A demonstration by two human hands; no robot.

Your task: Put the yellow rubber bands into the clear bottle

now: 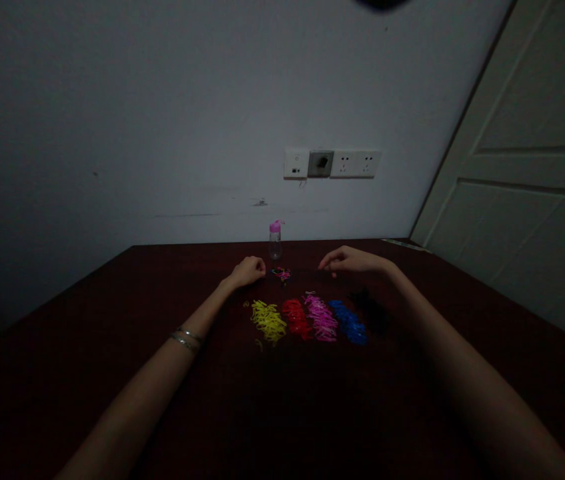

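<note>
My left hand (248, 271) rests on the table with its fingers curled in. Whatever may be in them is hidden. Just to its right lies a small cluster of mixed-colour bands (281, 273). Across from it, my right hand (347, 260) hovers low over the table, its fingertips drawn together in a pinch; anything between them is too small and dark to make out. In front of the hands lie piles of small rubber bands: yellow bands (268, 321), red bands (296, 319), pink bands (320, 318), blue bands (348, 322) and a dark pile (370, 310) at the right.
A clear bottle with a pink cap (275, 241) stands behind the cluster, near the wall. The dark red-brown table (282, 413) reaches to the wall, which carries a row of sockets (345, 164). A pale panelled door (522, 180) is at the right. Light is dim.
</note>
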